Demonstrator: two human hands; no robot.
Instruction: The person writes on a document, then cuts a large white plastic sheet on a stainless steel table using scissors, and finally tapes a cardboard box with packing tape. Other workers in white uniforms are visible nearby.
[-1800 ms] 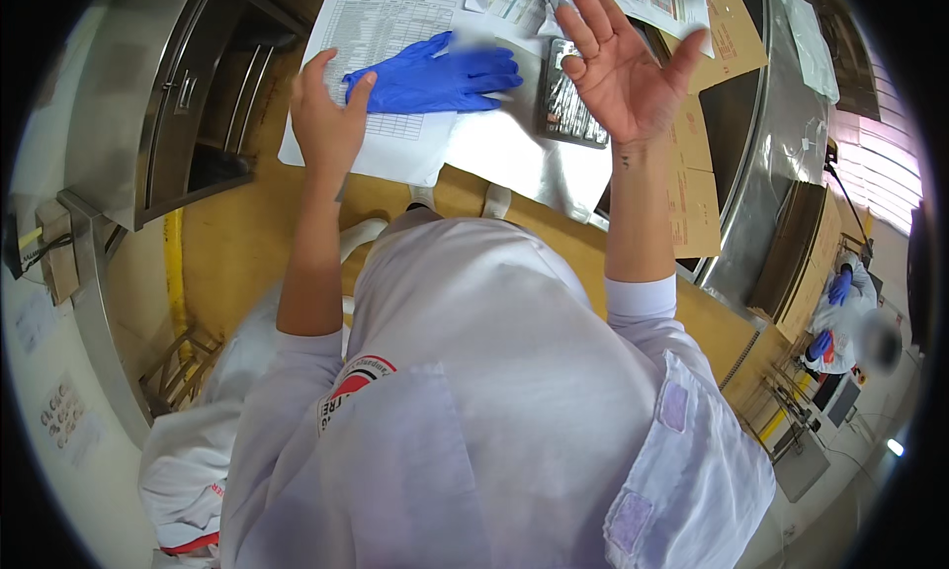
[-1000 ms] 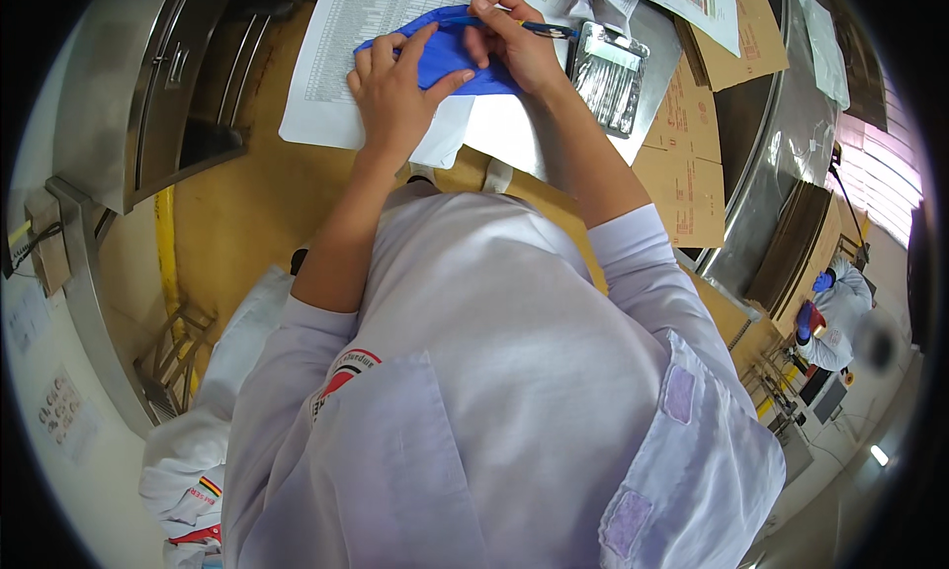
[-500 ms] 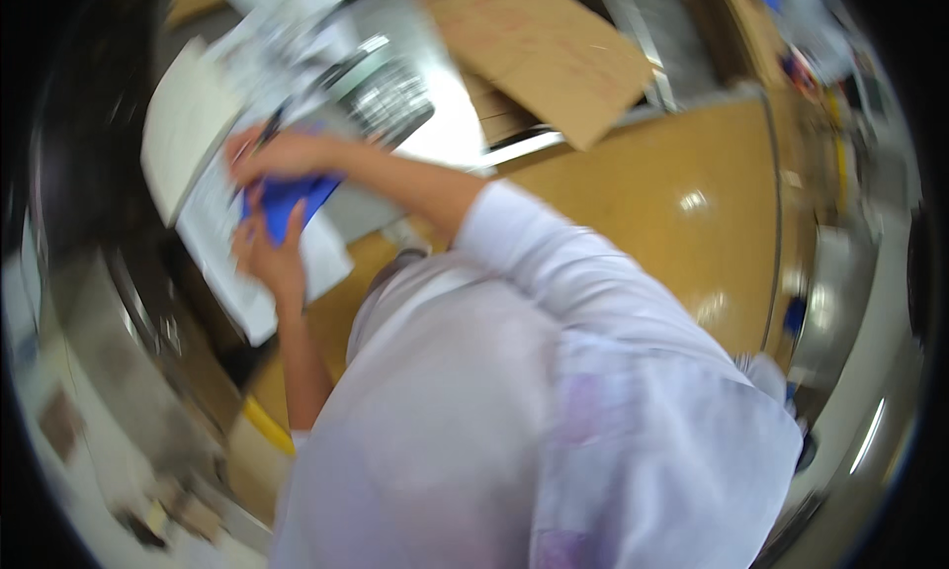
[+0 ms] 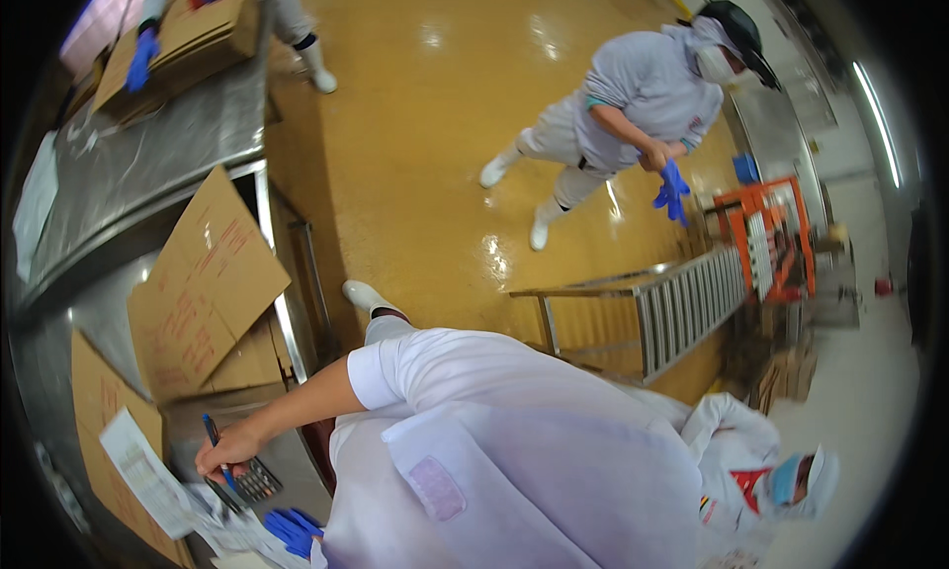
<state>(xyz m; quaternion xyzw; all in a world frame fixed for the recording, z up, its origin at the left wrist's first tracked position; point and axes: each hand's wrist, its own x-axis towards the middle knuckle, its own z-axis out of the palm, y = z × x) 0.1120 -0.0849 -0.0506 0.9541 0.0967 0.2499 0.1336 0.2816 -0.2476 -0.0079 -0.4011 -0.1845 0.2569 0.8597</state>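
In the head view, the right hand point(image 4: 229, 450) grips a blue pen point(image 4: 211, 431) beside a dark calculator point(image 4: 261, 484) on the counter point(image 4: 304, 460); whether hand and calculator touch is unclear. The left hand's state cannot be told. A blue glove point(image 4: 292, 531) lies nearer, papers point(image 4: 138, 460) to the left, cardboard point(image 4: 198, 292) farther off.

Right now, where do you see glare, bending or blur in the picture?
Head view: glare on the yellow floor, white glow from the tube light; same view: the steel table curves along its edge; right hand and blue pen show no heavy blur.
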